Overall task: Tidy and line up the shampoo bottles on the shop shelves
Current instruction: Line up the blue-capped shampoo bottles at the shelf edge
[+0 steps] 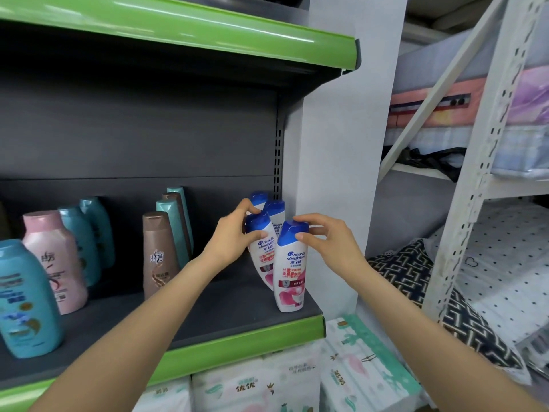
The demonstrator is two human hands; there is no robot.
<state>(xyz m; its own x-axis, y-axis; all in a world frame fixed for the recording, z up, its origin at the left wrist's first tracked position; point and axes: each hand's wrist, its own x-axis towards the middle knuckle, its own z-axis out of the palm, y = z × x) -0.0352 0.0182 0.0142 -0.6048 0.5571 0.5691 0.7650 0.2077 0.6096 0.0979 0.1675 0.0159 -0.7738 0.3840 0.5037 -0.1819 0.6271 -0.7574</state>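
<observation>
Several white shampoo bottles with blue caps stand in a row at the right end of the dark shelf (208,316). The front bottle (289,272) stands near the shelf edge, and my right hand (329,240) pinches its blue cap. Just behind it, the second bottle (261,251) leans a little, with my left hand (234,233) gripping its upper part. Two more blue-capped bottles (274,208) stand behind them, partly hidden.
To the left stand a brown bottle (157,254) with teal bottles (175,224) behind it, a pink bottle (55,260) and a large teal bottle (25,298). Tissue packs (261,385) sit below. A white rack (481,162) with bedding is on the right.
</observation>
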